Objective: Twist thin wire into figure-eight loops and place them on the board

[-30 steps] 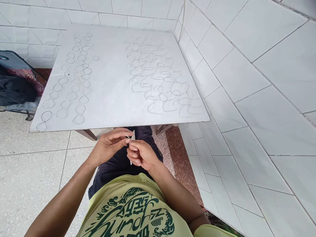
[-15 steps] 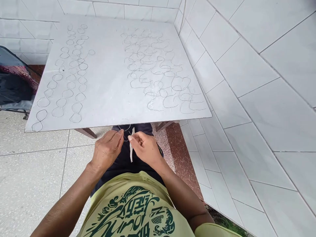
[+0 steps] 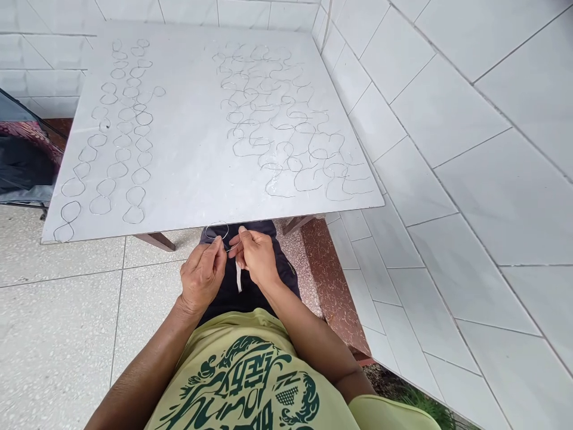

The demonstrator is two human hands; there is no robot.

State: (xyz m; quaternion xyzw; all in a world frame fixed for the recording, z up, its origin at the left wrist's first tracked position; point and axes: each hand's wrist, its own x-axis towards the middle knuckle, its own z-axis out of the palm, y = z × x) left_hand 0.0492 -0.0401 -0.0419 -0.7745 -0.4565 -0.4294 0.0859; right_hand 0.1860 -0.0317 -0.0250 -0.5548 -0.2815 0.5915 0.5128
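Observation:
Just off the table's near edge, above my lap, my left hand (image 3: 203,272) pinches a thin wire (image 3: 216,223) whose closed loop stands up past the fingertips. My right hand (image 3: 254,254) is beside it, thumb and fingers pinched on the other end of the same wire. A short stretch of wire runs between the two hands. On the left of the white table (image 3: 188,149) lie columns of wires bent into figure-eights (image 3: 134,203). Loose, open curved wires (image 3: 280,185) are spread over its right half.
A white drawstring (image 3: 239,278) hangs over the dark trousers below my hands. White tiled walls stand behind and to the right of the table. A folding chair (image 3: 27,161) with dark cloth on it is at the far left. A wooden table leg (image 3: 156,240) shows below.
My right hand has moved up and turned, with its fingers now reaching towards the left hand. The wire loop has shifted slightly left with my left hand. The view has moved a little.

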